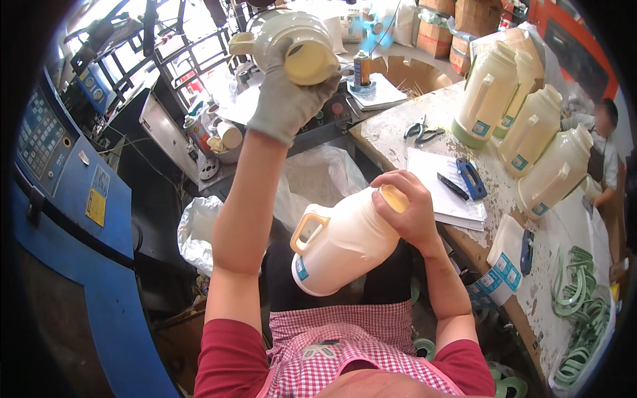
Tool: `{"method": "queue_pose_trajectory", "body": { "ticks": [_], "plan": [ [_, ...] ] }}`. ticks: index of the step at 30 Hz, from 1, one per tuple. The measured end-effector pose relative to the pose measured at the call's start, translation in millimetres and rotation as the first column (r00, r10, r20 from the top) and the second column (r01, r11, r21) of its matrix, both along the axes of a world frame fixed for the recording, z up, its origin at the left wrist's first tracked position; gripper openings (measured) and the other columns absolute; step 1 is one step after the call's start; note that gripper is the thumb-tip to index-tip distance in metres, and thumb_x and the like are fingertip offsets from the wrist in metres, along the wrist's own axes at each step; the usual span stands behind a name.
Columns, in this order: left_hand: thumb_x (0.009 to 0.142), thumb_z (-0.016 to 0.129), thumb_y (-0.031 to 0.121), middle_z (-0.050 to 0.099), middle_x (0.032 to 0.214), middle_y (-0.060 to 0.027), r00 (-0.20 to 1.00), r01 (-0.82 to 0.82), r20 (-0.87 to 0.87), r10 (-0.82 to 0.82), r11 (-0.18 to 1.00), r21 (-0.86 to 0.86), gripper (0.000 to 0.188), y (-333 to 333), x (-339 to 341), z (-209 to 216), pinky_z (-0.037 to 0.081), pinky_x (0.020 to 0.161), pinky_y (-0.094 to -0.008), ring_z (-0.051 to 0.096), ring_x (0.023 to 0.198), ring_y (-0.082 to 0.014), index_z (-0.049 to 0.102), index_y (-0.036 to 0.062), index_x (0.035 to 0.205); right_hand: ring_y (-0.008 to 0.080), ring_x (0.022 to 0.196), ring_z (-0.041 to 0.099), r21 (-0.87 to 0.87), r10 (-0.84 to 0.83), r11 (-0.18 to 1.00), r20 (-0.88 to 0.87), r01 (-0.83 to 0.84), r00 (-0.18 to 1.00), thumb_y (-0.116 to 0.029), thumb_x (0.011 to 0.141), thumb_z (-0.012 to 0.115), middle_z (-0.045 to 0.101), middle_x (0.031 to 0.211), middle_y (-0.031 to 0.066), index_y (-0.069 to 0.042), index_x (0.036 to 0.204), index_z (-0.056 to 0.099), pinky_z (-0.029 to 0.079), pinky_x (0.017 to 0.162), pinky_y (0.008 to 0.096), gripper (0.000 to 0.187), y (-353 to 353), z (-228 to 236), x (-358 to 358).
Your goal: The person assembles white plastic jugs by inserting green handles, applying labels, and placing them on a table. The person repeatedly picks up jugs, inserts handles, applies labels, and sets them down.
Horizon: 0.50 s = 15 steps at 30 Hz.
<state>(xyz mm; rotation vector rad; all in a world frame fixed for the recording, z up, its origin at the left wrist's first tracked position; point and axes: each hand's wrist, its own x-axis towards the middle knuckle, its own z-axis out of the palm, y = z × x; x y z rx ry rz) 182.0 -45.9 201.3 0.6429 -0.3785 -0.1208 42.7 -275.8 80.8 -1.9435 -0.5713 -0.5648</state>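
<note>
My left hand (288, 93), in a grey-white work glove, is raised far ahead and gripping a cream plastic jug (269, 40) by its mouth end. That jug is tipped so its yellowish opening faces me. Over my lap, my bare right hand (410, 211) is closed round the neck of a second cream jug (348, 242). This one lies tilted, mouth to the upper right, with its looped handle on the left and a small blue label near its base. The two jugs are apart from each other.
Several cream jugs (488, 93) stand on the worn workbench (385, 129) at right, near pliers (423, 131), papers (431, 166), a label strip (505, 272) and green plastic strips (577, 285). A blue machine (73, 219) borders the left. A plastic-lined bin (322, 169) sits ahead. Another person (607, 149) is at far right.
</note>
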Motion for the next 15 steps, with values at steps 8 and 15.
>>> {"method": "queue_pose_trajectory", "body": {
  "ticks": [8, 15],
  "plan": [
    [0.097, 0.064, 0.046, 0.064, 0.126, -0.0136, 0.915, -0.292, -0.227, 0.333, 0.936, 0.198, 0.055, 11, 114, 18, 0.064, 0.081, -0.0474, 0.068, 0.108, -0.0309, 0.052, 0.0097, 0.137, 0.0266, 0.095, 0.070, -0.009, 0.021, 1.000, -0.079, -0.022, 0.997, -0.015, 0.085, 0.073, 0.073, 0.097, 0.0123, -0.004, 0.099, 0.076, 0.054, 0.090, 0.0352, 0.018, 10, -14, 29],
    [0.094, 0.065, 0.049, 0.068, 0.120, -0.0104, 0.922, -0.290, -0.180, 0.342, 0.920, 0.264, 0.050, 43, 168, 23, 0.061, 0.085, -0.0517, 0.069, 0.104, -0.0293, 0.061, 0.0124, 0.128, 0.0234, 0.094, 0.074, 0.008, 0.064, 0.998, -0.283, -0.064, 0.957, -0.027, 0.086, 0.078, 0.077, 0.100, 0.0117, -0.010, 0.123, 0.070, 0.056, 0.088, 0.0350, 0.041, 40, -44, 136]
  ]
}}
